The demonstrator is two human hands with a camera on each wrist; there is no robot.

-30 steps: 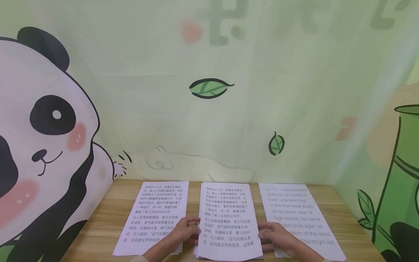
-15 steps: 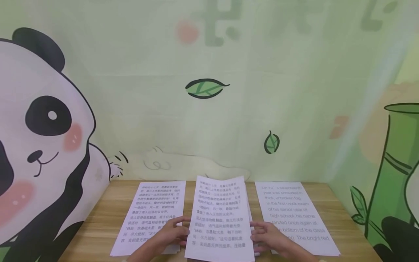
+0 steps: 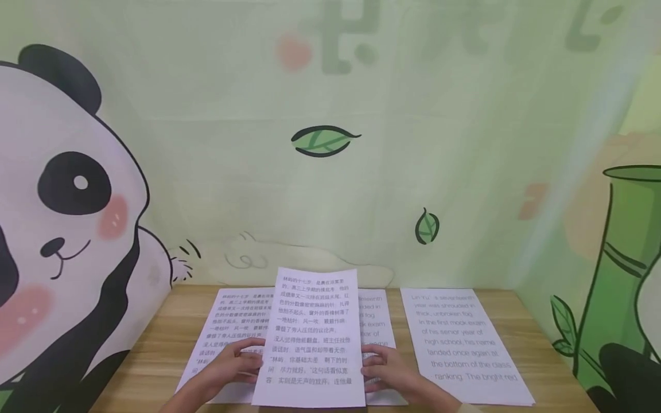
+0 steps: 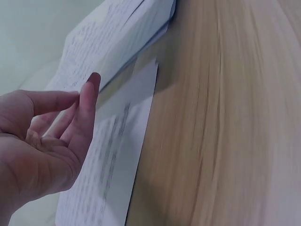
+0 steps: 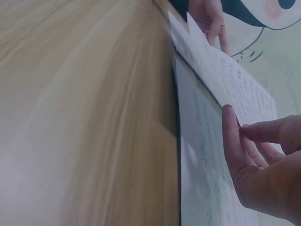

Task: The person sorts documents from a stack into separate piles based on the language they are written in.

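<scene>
Your left hand (image 3: 229, 367) pinches the left edge of the lifted sheet (image 3: 311, 338), fingers (image 4: 88, 101) curled against the paper with the thumb on the printed face. Your right hand (image 3: 384, 370) grips the right edge in the same way; in the right wrist view its fingers (image 5: 231, 141) lie along the underside of the paper.

The lifted sheet sits between your hands, raised off the desk (image 3: 155, 367) over the front middle, near edge low and far edge tipped up toward the wall. Its long axis runs away from you, and the Chinese text reads upright toward you.

Under it lies the middle stack (image 3: 376, 321), of which only a strip of English print shows at the right. The lifted sheet covers most of that stack and also overlaps the right margin of the left sheet (image 3: 227, 332), which carries Chinese print and lies flat under your left wrist. The right sheet (image 3: 462, 344), in English print, lies flat just beside your right hand, apart from the lifted sheet. All of them lie lengthwise front to back.

Behind the desk stands a wall with a panda mural (image 3: 62, 218) at the left and painted leaves (image 3: 322, 140).
</scene>
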